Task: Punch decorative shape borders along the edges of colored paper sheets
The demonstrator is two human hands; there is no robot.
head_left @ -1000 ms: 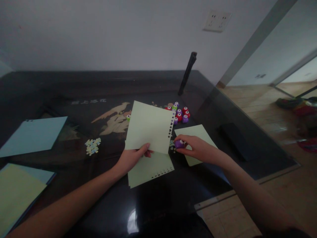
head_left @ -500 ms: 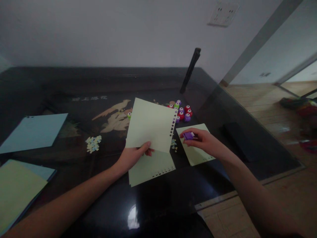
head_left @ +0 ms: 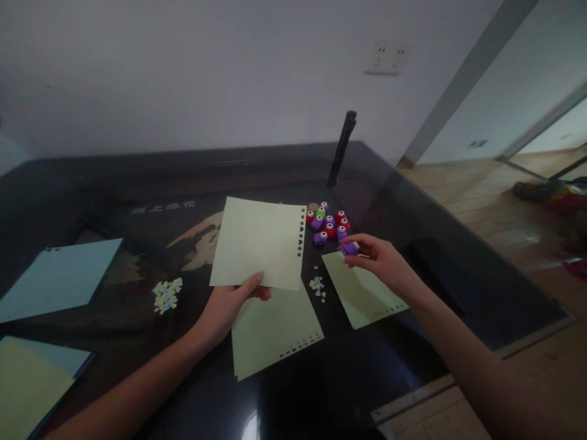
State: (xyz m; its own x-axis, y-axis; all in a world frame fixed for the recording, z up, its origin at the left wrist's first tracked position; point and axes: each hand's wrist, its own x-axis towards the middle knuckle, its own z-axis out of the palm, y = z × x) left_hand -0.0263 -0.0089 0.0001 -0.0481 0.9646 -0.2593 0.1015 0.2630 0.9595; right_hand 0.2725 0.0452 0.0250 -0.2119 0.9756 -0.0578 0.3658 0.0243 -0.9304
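Observation:
My left hand pinches the near edge of a pale green-yellow sheet of paper, thumb on top. Heart and star holes run down the sheet's right edge. Between the fingertips of my right hand is a purple craft punch, held apart from the sheet. Beneath the held sheet lies a second punched sheet, partly covered. Another pale sheet with holes along its near edge lies under my right hand. Small punched-out shapes are scattered between these two sheets.
Several red, purple and green punches cluster beyond the sheets. A bigger pile of cut-outs sits to the left, near blue paper and a yellow-topped stack. A black upright post stands at the back; a dark flat object lies right.
The held sheet has shifted left, away from the punch, so more of the punches and cut-outs shows. My right hand still holds the punch. The camera view has tilted up slightly.

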